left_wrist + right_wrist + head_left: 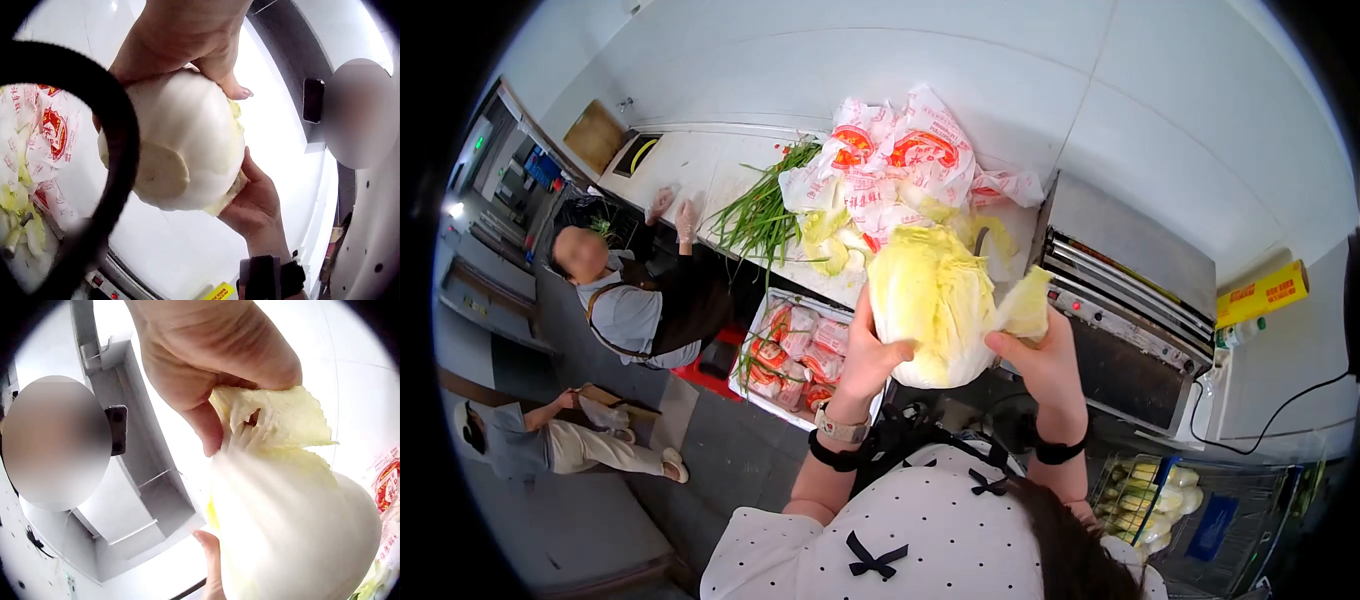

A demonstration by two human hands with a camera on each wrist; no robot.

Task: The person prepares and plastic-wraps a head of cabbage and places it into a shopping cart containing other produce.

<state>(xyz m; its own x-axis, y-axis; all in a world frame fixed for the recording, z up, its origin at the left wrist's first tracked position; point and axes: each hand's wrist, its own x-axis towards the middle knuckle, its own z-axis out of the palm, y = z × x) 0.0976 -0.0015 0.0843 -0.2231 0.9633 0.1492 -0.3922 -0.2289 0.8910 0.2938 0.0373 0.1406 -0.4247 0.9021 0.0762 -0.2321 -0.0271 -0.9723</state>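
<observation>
A napa cabbage (930, 300) is held up in front of the body, over the counter's near edge. My left hand (870, 350) grips its left side, thumb across the front. On the other side my right hand (1045, 360) pinches a pale outer leaf (1028, 305) that stands away from the head. The right wrist view shows this leaf (281, 415) folded back and torn, its base still against the white cabbage (300, 519). From the left wrist, the cut stem end (164, 172) of the cabbage is visible, with the left fingers partly hidden behind it.
Red-printed plastic bags (910, 150), loose cabbage leaves (828, 240) and long green stalks (765, 210) lie on the counter. A wrapping machine (1125, 280) stands at right. Below are a box of wrapped packs (795, 350) and a crate of vegetables (1150, 500). Two people are at left.
</observation>
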